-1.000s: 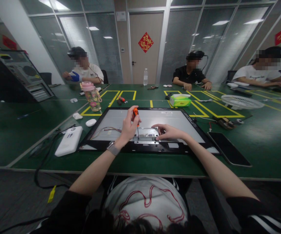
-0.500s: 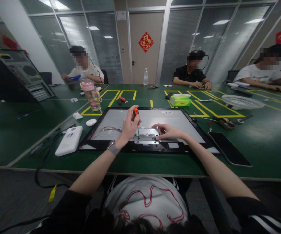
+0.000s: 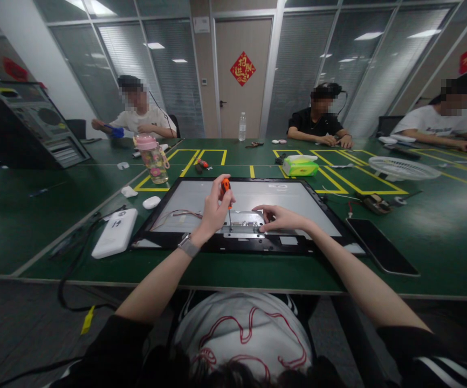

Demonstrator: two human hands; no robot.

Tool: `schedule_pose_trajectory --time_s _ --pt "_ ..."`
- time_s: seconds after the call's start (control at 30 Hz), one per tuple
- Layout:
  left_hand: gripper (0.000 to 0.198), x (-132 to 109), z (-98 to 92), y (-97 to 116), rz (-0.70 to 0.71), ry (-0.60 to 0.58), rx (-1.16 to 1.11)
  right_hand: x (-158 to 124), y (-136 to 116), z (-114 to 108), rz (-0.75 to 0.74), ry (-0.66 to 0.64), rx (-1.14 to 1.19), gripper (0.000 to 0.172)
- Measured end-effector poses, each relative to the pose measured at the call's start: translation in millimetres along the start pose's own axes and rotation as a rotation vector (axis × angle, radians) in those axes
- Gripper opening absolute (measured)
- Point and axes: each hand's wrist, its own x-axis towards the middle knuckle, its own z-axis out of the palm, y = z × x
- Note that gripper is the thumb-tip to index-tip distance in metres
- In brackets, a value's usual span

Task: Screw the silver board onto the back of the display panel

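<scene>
My left hand (image 3: 216,207) is closed round the orange-and-black handle of a screwdriver (image 3: 226,186). The screwdriver stands upright, its shaft reaching down to the left part of a metal bracket (image 3: 239,235). That bracket lies at the near edge of a black-framed display panel (image 3: 201,188), which rests flat with its grey back facing up. At the bracket's right end, my right hand (image 3: 280,220) is curled with thumb and forefinger against it, seemingly holding it. The screw under the screwdriver tip is too small to make out.
Left of the panel lie a white power bank (image 3: 115,233), a white earbud case (image 3: 151,202) and a pink-lidded bottle (image 3: 151,159). A phone (image 3: 381,245) is at the right. Behind stand a green tissue pack (image 3: 300,166) and a white round grille (image 3: 403,168). Several people sit across the table.
Both my hands, the screwdriver and the panel look almost unmoved. Across the table at the left, a person's arm and the blue thing in hand have shifted left.
</scene>
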Motion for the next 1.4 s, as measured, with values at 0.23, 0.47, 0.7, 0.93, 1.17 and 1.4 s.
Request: schedule_pose_trajectory --time_s 0.23,0.47,0.7,0.93,1.17,1.4 --pt "0.036 0.1 0.4 -1.5 0.002 0.0 -0.009 0.7 2.1 0.6 -0.012 0.0 -0.001 0.075" --pt "0.035 0.0 0.4 -1.3 0.006 0.003 -0.01 0.4 2.5 0.4 -0.015 0.0 0.001 0.074" --pt "0.036 -0.2 0.1 -1.9 -0.006 0.005 -0.006 -0.2 0.9 0.2 -0.009 -0.005 0.01 0.075" --pt "0.036 -0.4 -0.2 -1.0 -0.006 0.005 -0.001 0.5 2.1 0.3 -0.003 0.0 0.008 0.076" --pt "0.036 0.2 0.0 -2.3 -0.005 0.004 -0.001 0.9 2.9 0.5 -0.012 0.0 0.001 0.076" --pt "0.036 0.3 0.4 -2.7 -0.003 0.008 -0.007 -0.1 -1.1 0.4 0.007 -0.002 0.004 0.077"
